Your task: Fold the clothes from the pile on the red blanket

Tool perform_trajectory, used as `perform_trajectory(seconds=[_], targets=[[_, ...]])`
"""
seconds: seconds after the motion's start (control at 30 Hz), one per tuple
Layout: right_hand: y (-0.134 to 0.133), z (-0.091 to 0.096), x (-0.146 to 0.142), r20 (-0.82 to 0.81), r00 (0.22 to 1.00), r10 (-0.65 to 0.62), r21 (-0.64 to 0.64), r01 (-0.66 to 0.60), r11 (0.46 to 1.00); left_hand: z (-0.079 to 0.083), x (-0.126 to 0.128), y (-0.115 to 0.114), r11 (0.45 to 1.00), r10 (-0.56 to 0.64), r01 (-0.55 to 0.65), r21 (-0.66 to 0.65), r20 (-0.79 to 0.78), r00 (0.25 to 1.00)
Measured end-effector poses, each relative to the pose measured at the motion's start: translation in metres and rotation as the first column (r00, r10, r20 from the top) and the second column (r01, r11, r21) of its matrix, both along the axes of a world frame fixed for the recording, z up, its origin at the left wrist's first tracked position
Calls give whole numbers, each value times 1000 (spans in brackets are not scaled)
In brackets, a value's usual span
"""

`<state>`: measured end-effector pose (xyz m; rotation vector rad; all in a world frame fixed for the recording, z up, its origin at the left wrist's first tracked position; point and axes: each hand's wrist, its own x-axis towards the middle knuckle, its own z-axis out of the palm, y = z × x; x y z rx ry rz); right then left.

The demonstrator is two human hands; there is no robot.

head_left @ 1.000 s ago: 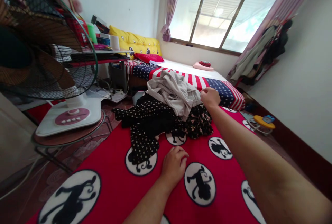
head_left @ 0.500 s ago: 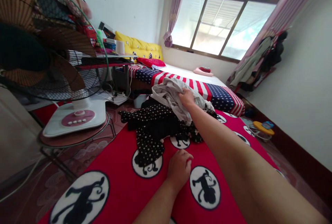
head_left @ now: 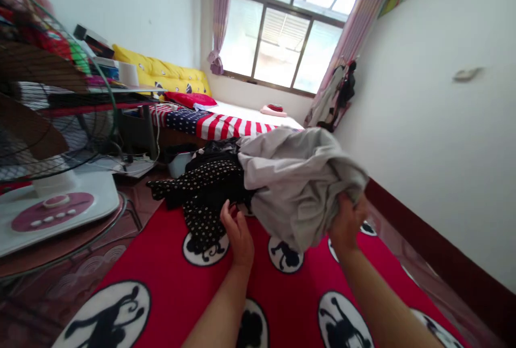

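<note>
A light grey piece of clothing (head_left: 298,181), crumpled, hangs from my right hand (head_left: 349,221), whose fingers are closed around its right side. The garment is lifted over the red blanket (head_left: 161,278) with black monkey prints. My left hand (head_left: 238,232) is raised with its fingers apart and nothing in them, just beside the dark clothes. Those black clothes with white dots (head_left: 205,186) lie in a heap at the far end of the blanket, partly hidden behind the grey garment.
An electric fan (head_left: 56,192) stands on a round stool at the left, near a cluttered desk (head_left: 133,92). Beyond is a bed with a stars-and-stripes cover (head_left: 217,125). A small bin (head_left: 179,162) sits behind the heap. Clothes (head_left: 332,98) hang by the window.
My right hand has pulled the grey garment up off the heap, towards me and to the right. My left hand has risen from the blanket and opened. The view has turned right.
</note>
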<state>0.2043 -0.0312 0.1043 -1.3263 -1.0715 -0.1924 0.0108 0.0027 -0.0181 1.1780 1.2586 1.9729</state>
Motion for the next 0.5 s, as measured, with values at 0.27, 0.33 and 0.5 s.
perform_trajectory(seconds=[0.27,0.33,0.5], targets=[[-53,-131,-17,219,961,171,-529,-30,848,-15,-5,1,990,-137,138,-21,-346,928],[-53,-130,-22,272,947,170,-555,10,832,-18,-7,1,985,-170,158,-64,-374,912],[-55,-123,-23,302,937,175,-559,25,829,-21,-12,-6,983,-177,140,-119,-395,901]])
